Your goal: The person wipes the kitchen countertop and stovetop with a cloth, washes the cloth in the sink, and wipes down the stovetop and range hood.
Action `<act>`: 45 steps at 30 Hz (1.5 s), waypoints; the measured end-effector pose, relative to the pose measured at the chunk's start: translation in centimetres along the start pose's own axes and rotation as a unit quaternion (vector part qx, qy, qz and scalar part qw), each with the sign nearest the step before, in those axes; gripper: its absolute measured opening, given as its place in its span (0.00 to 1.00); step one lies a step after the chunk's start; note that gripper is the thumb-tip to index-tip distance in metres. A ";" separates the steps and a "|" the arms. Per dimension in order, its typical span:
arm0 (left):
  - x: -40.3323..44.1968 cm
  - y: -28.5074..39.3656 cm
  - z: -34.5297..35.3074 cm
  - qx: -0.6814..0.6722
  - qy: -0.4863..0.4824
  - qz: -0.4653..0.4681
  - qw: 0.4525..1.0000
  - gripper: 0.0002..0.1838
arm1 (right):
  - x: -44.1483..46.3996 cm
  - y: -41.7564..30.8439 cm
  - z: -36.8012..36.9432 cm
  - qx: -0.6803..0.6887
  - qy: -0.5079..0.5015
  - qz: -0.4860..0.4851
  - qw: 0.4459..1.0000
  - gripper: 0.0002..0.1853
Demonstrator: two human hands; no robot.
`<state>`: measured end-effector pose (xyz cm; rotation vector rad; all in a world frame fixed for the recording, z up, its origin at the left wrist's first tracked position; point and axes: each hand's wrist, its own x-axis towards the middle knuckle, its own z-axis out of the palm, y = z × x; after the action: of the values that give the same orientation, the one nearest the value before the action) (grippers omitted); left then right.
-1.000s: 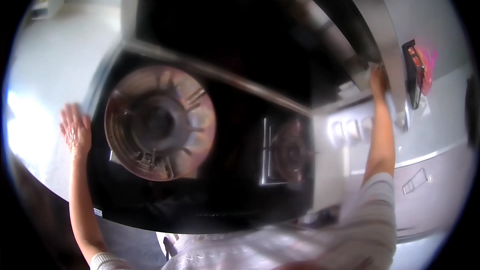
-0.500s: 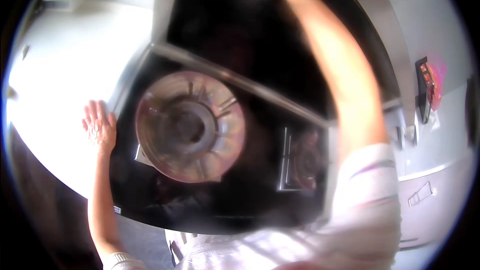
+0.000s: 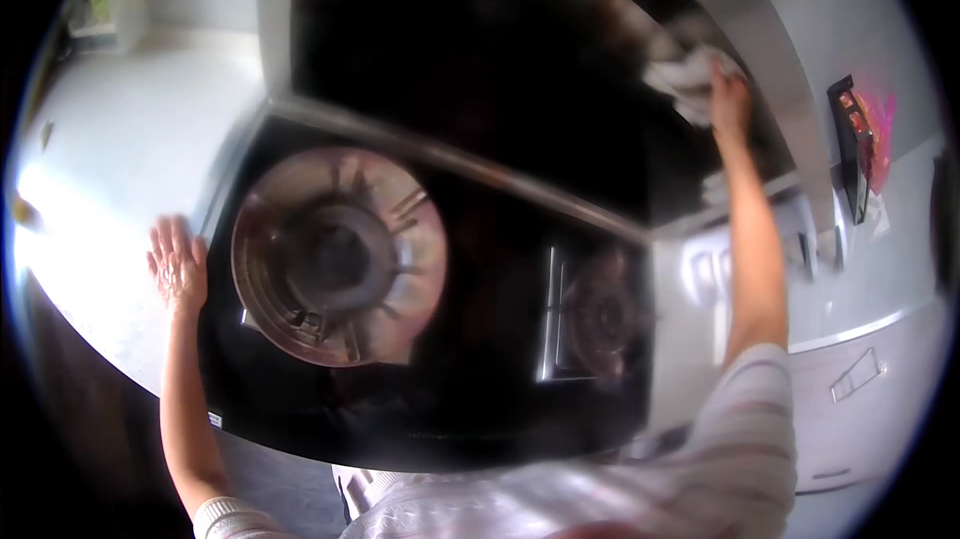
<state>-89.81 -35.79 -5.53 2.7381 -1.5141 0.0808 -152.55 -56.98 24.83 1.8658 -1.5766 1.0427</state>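
Note:
Flat on the white countertop (image 3: 95,289), left of the black stove, rests my left hand (image 3: 178,264), its fingers spread and nothing in it. High on the right, my right hand (image 3: 730,99) presses a white cloth (image 3: 690,79) to the glossy black panel (image 3: 450,69) behind the stove. The cloth is somewhat blurred, and a blurred white patch of it or its reflection shows lower down. Below the panel, a round metal burner ring (image 3: 340,257) sits on the black stovetop (image 3: 490,339).
A smaller burner (image 3: 603,314) with a metal-edged plate is on the stove's right side. A metal strip (image 3: 480,171) runs between stovetop and panel. A black rack with a pink bag (image 3: 880,144) hangs on the right wall.
My right arm has swung from the panel's upper middle to its right side, with the white cloth. My left hand stays on the countertop. The view has shifted slightly.

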 end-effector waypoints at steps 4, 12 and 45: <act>-0.1 0.4 -0.3 0.003 -0.006 -0.014 1.000 0.27 | -1.9 15.4 -3.9 -0.060 0.091 0.101 0.989 0.23; -0.1 0.5 -0.7 0.001 -0.017 -0.012 1.000 0.28 | 1.0 16.9 4.7 0.515 0.139 0.439 0.723 0.15; -0.2 -0.6 -0.5 -0.085 0.031 0.034 0.995 0.28 | 6.7 -23.6 17.0 0.191 -0.298 0.045 0.934 0.16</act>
<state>-89.45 -35.31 -5.05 2.5296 -1.5219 0.0349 -125.21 -68.89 22.71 2.5781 -1.9011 0.9150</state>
